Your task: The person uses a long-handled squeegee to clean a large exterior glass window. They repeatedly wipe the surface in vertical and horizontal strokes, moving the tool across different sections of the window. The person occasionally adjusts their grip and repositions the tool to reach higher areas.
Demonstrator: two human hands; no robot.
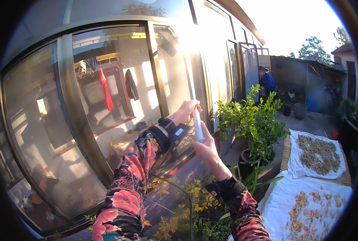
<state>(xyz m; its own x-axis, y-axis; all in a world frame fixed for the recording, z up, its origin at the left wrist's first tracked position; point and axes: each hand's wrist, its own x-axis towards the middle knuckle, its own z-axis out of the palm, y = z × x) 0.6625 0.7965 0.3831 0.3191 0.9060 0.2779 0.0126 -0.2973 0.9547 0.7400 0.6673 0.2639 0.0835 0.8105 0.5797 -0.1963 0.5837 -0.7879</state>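
A long pale pole (198,126) rises from my hands in front of the glazed wall, and its upper part is lost in sun glare. My left hand (185,112) is closed around the pole, above the other hand. Near the pole's lower end is my right hand (208,147), with its thumb and fingers around the grip. Both wrists wear black straps, and a black device (179,134) with a white label sits on the left one. The nearest window pane (106,60) stands to the left of the pole, with a red garment (106,89) hanging behind the glass.
A leafy potted shrub (251,123) stands right of the wall. Drying plant pieces lie on white cloths (275,192) at the lower right. Yellow-leaved plants (194,195) grow below my hands. Farther back, a person in blue (267,81) stands by an open door (249,70).
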